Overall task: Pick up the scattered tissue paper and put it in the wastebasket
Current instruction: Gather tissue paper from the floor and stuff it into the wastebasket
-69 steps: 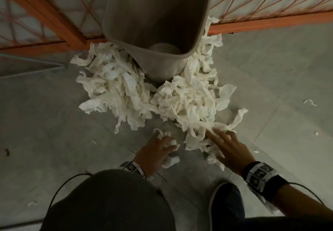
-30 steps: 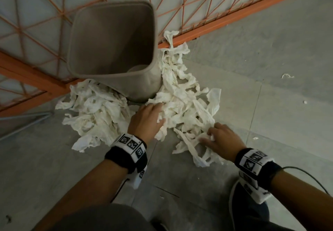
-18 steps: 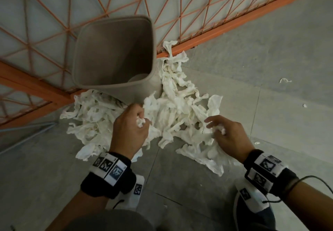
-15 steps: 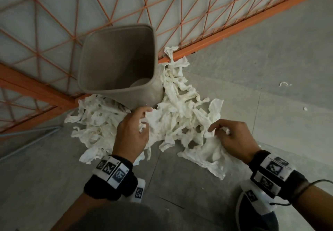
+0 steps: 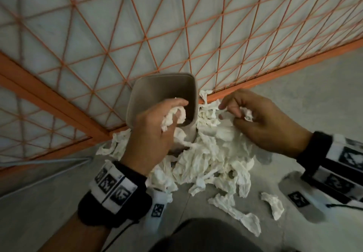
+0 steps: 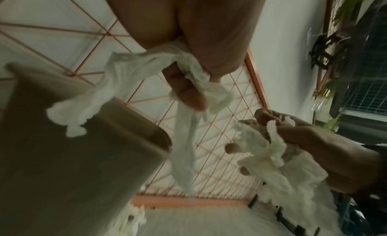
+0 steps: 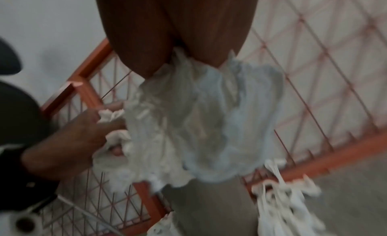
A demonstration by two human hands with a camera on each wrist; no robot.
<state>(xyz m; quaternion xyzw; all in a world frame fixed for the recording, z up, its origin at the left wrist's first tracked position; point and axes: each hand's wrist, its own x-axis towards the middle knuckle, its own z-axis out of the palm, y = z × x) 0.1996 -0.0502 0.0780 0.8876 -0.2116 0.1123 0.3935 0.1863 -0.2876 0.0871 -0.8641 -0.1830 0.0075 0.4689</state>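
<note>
A beige wastebasket [image 5: 149, 86] stands on the floor against an orange lattice fence. White tissue paper [image 5: 206, 161] lies heaped around its base, with loose strips [image 5: 235, 212] nearer me. My left hand [image 5: 157, 126] is raised over the basket's near rim and grips a wad of tissue [image 5: 172, 118]; the left wrist view shows strips [image 6: 184, 153] dangling beside the basket's rim [image 6: 134, 122]. My right hand [image 5: 261, 120] hovers right of the basket and holds a bunch of tissue [image 5: 247, 114], seen large in the right wrist view [image 7: 199, 123].
The orange lattice fence [image 5: 176, 25] with its bottom rail [image 5: 275, 74] runs behind the basket. A grey metal rod frame [image 5: 49, 165] lies on the floor at left. My dark knee [image 5: 206, 236] and a shoe [image 5: 306, 202] sit at the bottom.
Both hands closed on tissue from the pile and lifted it off the floor. The left hand has risen to the basket's opening, the right to beside it.
</note>
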